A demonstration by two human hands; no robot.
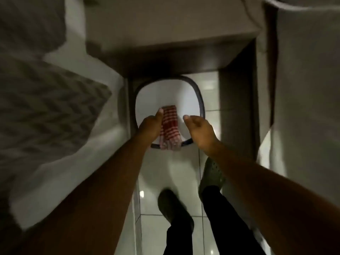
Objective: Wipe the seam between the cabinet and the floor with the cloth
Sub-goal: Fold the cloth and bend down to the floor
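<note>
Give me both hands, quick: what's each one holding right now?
Left hand: closed on the red-and-white striped cloth, which hangs over the white basin.
Right hand: loosely curled, holding nothing, beside the cloth.

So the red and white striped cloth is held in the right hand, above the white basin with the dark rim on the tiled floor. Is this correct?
Not quite. The head view shows the red and white striped cloth at the left hand, not the right hand, which is empty. The rest holds: it is above the white basin with the dark rim on the tiled floor.
</note>
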